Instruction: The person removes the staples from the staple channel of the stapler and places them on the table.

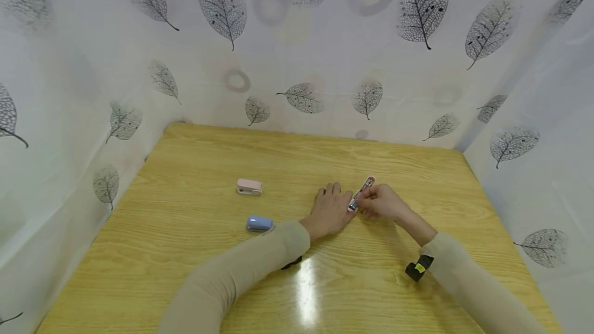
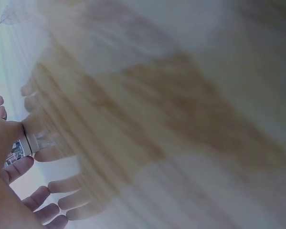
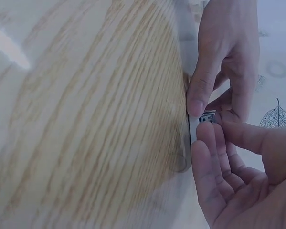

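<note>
An opened-out mini stapler [image 1: 369,181] with a pale rim and a silver metal channel lies slantwise between both hands. The left hand [image 1: 330,212] reaches in from the left, its thumb and index finger holding the near end. In the right wrist view, the left thumb [image 3: 196,106] presses beside the stapler's white edge [image 3: 194,131]. From the right, the right hand [image 1: 382,202] pinches the silver part near that same end; fingers hide much of it. The left wrist view catches only a bit of the stapler [image 2: 32,143] among the fingers.
A pink mini stapler [image 1: 249,186] lies left of the hands on the wooden table [image 1: 209,164]. Nearer, a blue mini stapler [image 1: 259,223] sits close by the left sleeve [image 1: 287,241]. Leaf-patterned white sheeting [image 1: 301,55] rises behind and at both sides.
</note>
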Available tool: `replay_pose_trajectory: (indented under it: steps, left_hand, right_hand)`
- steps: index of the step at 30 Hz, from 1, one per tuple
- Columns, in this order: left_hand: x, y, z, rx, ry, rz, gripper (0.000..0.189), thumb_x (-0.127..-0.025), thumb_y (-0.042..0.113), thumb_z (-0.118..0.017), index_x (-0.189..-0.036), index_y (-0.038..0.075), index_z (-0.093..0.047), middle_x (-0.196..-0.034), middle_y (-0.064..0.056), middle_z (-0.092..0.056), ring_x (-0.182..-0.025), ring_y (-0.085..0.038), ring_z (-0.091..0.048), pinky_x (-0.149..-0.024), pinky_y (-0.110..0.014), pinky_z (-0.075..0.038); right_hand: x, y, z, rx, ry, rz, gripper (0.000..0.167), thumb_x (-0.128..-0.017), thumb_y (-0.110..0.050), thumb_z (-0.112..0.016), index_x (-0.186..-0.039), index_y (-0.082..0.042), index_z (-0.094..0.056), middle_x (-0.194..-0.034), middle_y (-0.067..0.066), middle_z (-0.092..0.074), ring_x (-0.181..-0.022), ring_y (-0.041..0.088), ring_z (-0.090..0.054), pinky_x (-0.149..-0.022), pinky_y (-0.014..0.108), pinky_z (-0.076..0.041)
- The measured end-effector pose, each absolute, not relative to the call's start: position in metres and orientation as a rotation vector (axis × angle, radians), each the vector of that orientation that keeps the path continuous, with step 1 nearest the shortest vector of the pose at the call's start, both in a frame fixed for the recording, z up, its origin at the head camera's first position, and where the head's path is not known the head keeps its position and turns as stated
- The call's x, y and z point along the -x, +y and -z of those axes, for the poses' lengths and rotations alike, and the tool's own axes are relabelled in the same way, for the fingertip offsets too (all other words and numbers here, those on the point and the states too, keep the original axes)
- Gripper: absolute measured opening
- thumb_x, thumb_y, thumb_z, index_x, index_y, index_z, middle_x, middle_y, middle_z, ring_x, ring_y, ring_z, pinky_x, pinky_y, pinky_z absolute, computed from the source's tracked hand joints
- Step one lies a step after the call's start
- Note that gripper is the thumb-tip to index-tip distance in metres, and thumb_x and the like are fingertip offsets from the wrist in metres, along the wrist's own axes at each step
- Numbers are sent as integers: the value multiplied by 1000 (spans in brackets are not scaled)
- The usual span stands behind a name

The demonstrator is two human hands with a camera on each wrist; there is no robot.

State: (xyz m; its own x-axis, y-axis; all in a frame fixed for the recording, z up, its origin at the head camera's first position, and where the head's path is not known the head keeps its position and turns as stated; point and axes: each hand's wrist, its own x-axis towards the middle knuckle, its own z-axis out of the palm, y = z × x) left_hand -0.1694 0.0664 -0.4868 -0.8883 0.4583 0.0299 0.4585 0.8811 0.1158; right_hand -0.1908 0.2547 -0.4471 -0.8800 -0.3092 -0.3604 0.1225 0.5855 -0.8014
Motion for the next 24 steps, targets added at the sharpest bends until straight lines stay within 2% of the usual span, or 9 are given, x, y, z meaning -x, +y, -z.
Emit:
replay_pose_trajectory:
  steps: [3,10,17,24]
  left_hand:
    - [168,67,485,744,-3054,182,39,-106,58,-52,-124,24,-59,-120,-5,-58,-112,-22,-56,-92,-40,-49]
    - [169,67,485,731,-3058,177,42,-104,59,-57,-129,25,-58,-122,-5,-60,-113,-21,-57,-94,-39,-50]
    - [170,68,487,747,-3082,176,40,-104,60,-55,-126,26,-57,-121,-3,-58,-111,-19,-56,-92,-38,-50]
    - [172,69,489,752,-3080,171,40,-106,58,-53,-130,26,-56,-123,-3,-58,-114,-19,-56,-96,-38,-50]
  right_hand:
    - [191,259,446,157,2336,1248,27,-105,-16,-65,-112,10,-69,-83,5,-77,-69,11,-71,-62,28,-60]
    - [186,273,433,132,2292,1285,37,-107,-20,-62,-124,13,-65,-104,17,-79,-82,15,-76,-77,36,-65]
    - [176,291,426,96,2304,1254,37,-107,-24,-64,-122,9,-68,-95,7,-78,-83,14,-75,-78,34,-65]
    - [169,300,431,80,2225,1276,36,-106,-24,-64,-120,8,-70,-91,2,-78,-81,14,-76,-75,32,-64]
